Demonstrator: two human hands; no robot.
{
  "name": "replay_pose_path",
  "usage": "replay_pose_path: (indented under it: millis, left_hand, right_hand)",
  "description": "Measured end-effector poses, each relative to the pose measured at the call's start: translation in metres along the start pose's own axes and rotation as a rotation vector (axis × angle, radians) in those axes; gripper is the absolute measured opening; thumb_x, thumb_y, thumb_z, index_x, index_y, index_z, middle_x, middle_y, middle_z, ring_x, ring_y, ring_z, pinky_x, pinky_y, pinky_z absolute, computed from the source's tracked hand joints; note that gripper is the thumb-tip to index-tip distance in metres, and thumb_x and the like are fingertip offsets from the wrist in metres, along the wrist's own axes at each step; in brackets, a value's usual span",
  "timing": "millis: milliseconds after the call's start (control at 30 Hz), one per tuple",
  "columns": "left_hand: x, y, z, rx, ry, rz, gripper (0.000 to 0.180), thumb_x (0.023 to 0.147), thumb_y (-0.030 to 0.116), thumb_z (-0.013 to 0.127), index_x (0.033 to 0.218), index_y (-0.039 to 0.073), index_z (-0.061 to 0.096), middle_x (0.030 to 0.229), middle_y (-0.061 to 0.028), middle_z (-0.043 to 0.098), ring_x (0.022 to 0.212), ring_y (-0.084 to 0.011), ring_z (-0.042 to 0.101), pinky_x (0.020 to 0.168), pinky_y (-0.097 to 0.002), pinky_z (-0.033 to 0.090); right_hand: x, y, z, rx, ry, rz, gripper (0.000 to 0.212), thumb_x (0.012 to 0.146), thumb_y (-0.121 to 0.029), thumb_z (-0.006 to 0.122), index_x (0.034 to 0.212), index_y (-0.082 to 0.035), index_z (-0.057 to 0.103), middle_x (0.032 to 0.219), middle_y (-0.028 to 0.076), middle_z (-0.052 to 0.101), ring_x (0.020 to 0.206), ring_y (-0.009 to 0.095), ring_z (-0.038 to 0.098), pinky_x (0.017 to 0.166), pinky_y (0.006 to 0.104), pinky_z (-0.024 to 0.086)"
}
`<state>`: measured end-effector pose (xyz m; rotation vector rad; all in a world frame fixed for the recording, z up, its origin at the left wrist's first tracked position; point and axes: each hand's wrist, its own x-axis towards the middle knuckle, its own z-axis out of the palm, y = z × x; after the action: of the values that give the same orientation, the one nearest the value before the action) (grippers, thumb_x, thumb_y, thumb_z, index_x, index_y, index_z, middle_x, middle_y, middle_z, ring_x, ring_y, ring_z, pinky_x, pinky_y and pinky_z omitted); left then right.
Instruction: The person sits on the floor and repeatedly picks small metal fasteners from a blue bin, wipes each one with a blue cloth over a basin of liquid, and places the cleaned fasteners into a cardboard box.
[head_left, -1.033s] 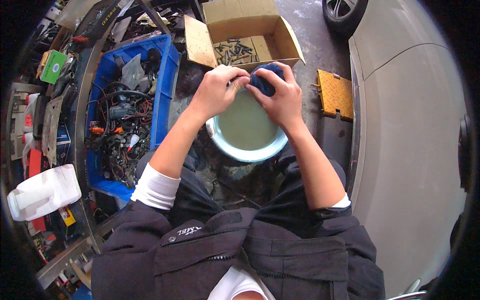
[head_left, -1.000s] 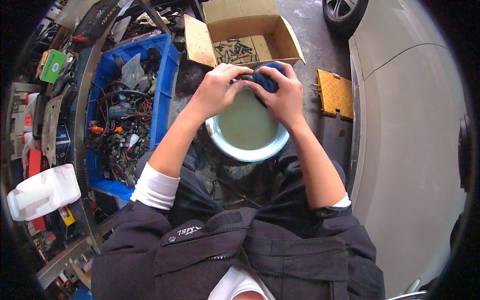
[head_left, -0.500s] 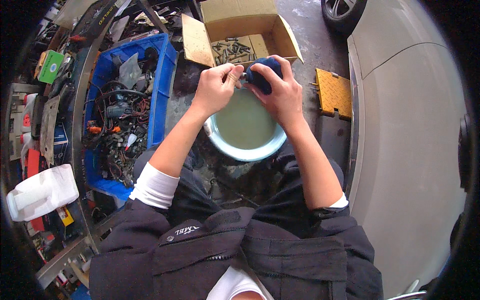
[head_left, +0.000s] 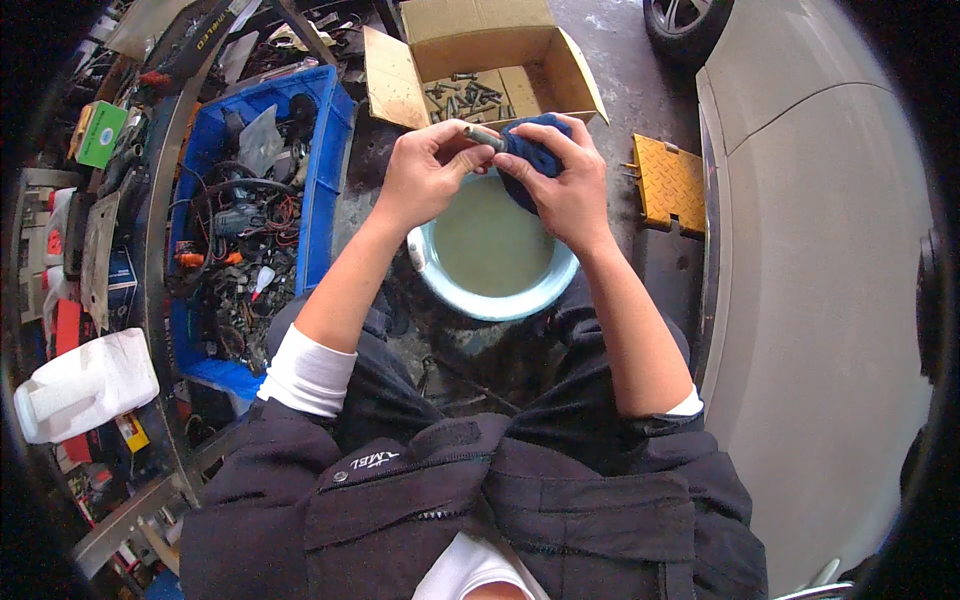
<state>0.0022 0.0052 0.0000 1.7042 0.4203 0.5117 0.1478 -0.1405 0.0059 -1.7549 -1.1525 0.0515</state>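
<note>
Above a light-blue basin of cloudy water, my two hands meet. Between the thumb and fingers of my left hand is a greyish metal bolt, pointing toward the right. My right hand grips a dark blue cloth, bunched against the bolt's right end. The cloth hides that end of the bolt. Just beyond my hands, an open cardboard box holds several similar loose bolts.
On the left stands a blue crate full of cables and small parts, beside a metal shelf with a white jug. A yellow ramp block lies right of the basin, next to a pale car body.
The bolt has come out of the cloth and shows more of its length. My right hand has turned, and the cloth hangs looser below it.
</note>
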Motion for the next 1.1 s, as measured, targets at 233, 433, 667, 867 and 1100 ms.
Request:
replay_pose_path:
  millis: [233, 433, 667, 867, 1100]
  left_hand:
    - [-0.006, 0.003, 0.021, -0.136, 0.135, 0.008, 0.022, 0.101, 0.013, 0.071, 0.115, -0.004, 0.072, 0.103, -0.0093, 0.076, 0.092, -0.0131, 0.071, 0.084, -0.0280, 0.059]
    - [-0.005, 0.003, 0.021, -0.236, 0.194, -0.032, 0.022, 0.103, 0.017, 0.070, 0.111, -0.004, 0.072, 0.100, -0.0078, 0.075, 0.088, -0.0124, 0.071, 0.082, -0.0267, 0.058]
    - [-0.006, 0.011, 0.021, -0.027, 0.236, -0.125, 0.027, 0.096, 0.028, 0.079, 0.103, 0.002, 0.077, 0.095, -0.0031, 0.076, 0.082, -0.0081, 0.068, 0.071, -0.0257, 0.057]
    - [-0.005, 0.006, 0.028, -0.155, 0.215, 0.025, 0.024, 0.098, 0.020, 0.076, 0.114, 0.002, 0.076, 0.102, -0.0030, 0.075, 0.082, -0.0057, 0.065, 0.071, -0.0219, 0.053]
    - [-0.006, -0.005, 0.028, -0.301, 0.288, -0.095, 0.021, 0.095, 0.018, 0.080, 0.107, 0.001, 0.076, 0.099, -0.0035, 0.076, 0.090, -0.0089, 0.068, 0.082, -0.0252, 0.055]
  right_hand:
    - [-0.008, -0.009, 0.004, -0.153, 0.195, -0.138, 0.035, 0.078, -0.032, 0.089, 0.107, -0.018, 0.078, 0.123, 0.013, 0.064, 0.097, 0.036, 0.072, 0.079, 0.0443, 0.062]
    - [-0.006, -0.009, 0.008, -0.286, 0.201, -0.306, 0.037, 0.077, -0.031, 0.089, 0.110, -0.023, 0.075, 0.126, 0.012, 0.062, 0.095, 0.035, 0.074, 0.076, 0.0454, 0.063]
    - [-0.011, -0.015, 0.013, -0.222, 0.169, -0.060, 0.037, 0.078, -0.034, 0.089, 0.110, -0.021, 0.076, 0.124, 0.012, 0.063, 0.098, 0.035, 0.073, 0.078, 0.0462, 0.062]
    - [-0.009, -0.008, 0.009, -0.109, 0.091, 0.005, 0.032, 0.081, -0.034, 0.087, 0.107, -0.020, 0.078, 0.122, 0.013, 0.064, 0.100, 0.035, 0.072, 0.081, 0.0466, 0.060]
    - [-0.011, -0.013, 0.009, -0.160, 0.095, -0.025, 0.026, 0.084, -0.031, 0.085, 0.106, -0.021, 0.078, 0.123, 0.014, 0.063, 0.101, 0.036, 0.072, 0.081, 0.0460, 0.060]
